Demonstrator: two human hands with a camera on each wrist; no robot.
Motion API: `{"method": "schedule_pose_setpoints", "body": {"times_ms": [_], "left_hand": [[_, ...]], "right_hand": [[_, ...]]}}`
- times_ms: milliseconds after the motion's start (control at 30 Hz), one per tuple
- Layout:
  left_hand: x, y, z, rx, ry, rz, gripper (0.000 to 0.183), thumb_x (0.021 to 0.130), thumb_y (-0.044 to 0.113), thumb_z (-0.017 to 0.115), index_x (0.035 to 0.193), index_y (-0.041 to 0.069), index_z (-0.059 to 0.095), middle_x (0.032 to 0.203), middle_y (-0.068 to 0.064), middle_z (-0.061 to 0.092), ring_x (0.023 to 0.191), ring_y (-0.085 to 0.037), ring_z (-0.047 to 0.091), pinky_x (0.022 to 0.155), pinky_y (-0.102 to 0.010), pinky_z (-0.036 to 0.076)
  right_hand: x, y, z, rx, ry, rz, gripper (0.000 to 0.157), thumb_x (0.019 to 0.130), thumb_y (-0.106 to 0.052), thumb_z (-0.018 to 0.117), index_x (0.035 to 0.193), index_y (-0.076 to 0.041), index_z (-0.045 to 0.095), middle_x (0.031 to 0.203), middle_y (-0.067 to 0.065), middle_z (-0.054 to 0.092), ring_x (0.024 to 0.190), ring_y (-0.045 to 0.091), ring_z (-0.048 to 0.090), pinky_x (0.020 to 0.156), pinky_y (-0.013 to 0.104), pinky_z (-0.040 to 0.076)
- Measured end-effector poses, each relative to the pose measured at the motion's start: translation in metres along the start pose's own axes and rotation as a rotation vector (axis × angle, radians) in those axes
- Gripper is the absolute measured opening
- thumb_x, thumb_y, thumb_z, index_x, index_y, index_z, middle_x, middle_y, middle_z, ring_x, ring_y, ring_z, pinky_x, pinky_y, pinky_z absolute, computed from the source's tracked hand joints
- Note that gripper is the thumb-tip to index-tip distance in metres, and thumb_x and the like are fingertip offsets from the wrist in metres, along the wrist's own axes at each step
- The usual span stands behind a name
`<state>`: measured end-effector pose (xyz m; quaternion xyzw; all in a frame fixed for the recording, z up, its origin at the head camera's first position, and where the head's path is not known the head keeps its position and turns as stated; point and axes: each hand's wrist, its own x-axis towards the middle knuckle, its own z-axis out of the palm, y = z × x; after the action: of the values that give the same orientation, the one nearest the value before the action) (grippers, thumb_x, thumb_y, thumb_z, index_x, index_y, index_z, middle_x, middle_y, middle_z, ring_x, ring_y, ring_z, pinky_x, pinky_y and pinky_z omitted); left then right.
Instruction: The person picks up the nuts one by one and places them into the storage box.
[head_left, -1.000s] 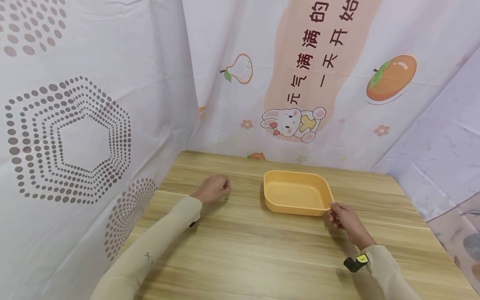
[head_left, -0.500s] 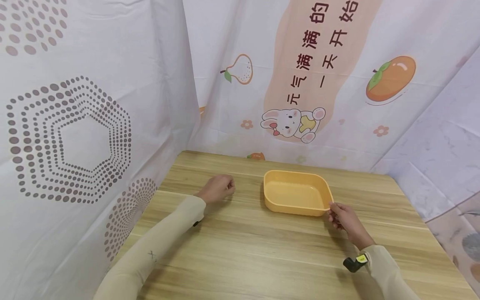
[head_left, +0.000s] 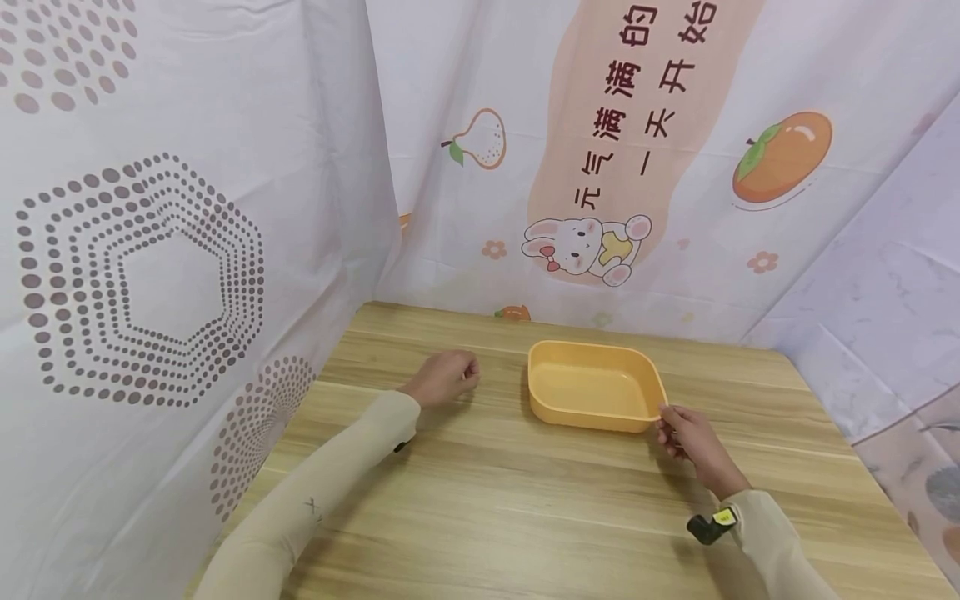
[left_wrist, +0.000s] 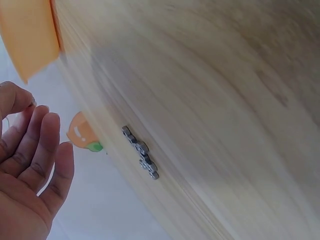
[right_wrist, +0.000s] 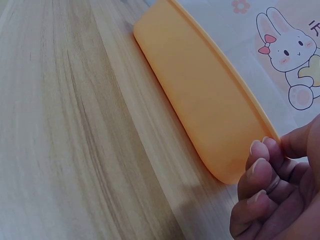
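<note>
A yellow-orange rectangular tray (head_left: pixel 581 417) stands on the wooden table. At its near right corner my right hand (head_left: pixel 693 442) pinches the rim, thumb above and curled fingers below, as the right wrist view also shows. Left of the tray is my left hand (head_left: pixel 446 377), apart from it. In the left wrist view, the thumb of my left hand (left_wrist: pixel 32 165) meets the index fingertip and the other fingers curve loosely; I cannot tell if something small is pinched. A short dark silvery linked piece, like a bit of chain (left_wrist: pixel 141 152), shows there against the wood, hidden in the head view.
The wooden tabletop (head_left: pixel 517 517) reaches back to a white printed curtain (head_left: pixel 465 250). More curtains hang along the left (head_left: pixel 330 167) and right sides. A black wrist camera (head_left: pixel 711 527) sits on the right sleeve.
My left hand has slid a little to the right, closer to the tray. My right hand and the tray have stayed in place.
</note>
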<state>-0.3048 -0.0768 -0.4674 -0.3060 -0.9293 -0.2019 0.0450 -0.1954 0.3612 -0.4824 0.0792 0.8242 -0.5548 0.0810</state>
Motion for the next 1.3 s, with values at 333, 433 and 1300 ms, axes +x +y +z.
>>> {"method": "schedule_pose_setpoints", "body": {"times_ms": [333, 433, 1300], "left_hand": [[0.007, 0.003, 0.005, 0.030, -0.012, 0.025, 0.007, 0.092, 0.023, 0.060, 0.086, 0.020, 0.061, 0.080, 0.013, 0.059, 0.067, -0.002, 0.053, 0.061, -0.020, 0.046], [0.009, 0.005, 0.006, 0.031, -0.016, 0.031, 0.008, 0.092, 0.023, 0.061, 0.085, 0.021, 0.060, 0.078, 0.013, 0.059, 0.066, -0.003, 0.053, 0.060, -0.021, 0.046], [0.020, 0.017, 0.017, -0.001, 0.008, 0.109, 0.009, 0.090, 0.021, 0.065, 0.082, 0.021, 0.061, 0.075, 0.014, 0.058, 0.066, -0.002, 0.053, 0.058, -0.020, 0.045]], "right_hand": [[0.002, -0.001, -0.001, -0.008, 0.001, -0.006, 0.053, 0.102, -0.044, 0.036, 0.102, 0.007, 0.049, 0.072, 0.004, 0.053, 0.056, 0.014, 0.047, 0.050, 0.030, 0.041], [0.003, -0.002, -0.001, -0.011, 0.000, -0.008, 0.052, 0.102, -0.043, 0.036, 0.102, 0.007, 0.049, 0.072, 0.004, 0.053, 0.057, 0.014, 0.047, 0.051, 0.030, 0.041], [0.003, 0.001, -0.001, 0.008, -0.003, 0.030, 0.052, 0.102, -0.044, 0.036, 0.101, 0.006, 0.049, 0.071, 0.001, 0.050, 0.056, 0.013, 0.047, 0.050, 0.029, 0.040]]}}
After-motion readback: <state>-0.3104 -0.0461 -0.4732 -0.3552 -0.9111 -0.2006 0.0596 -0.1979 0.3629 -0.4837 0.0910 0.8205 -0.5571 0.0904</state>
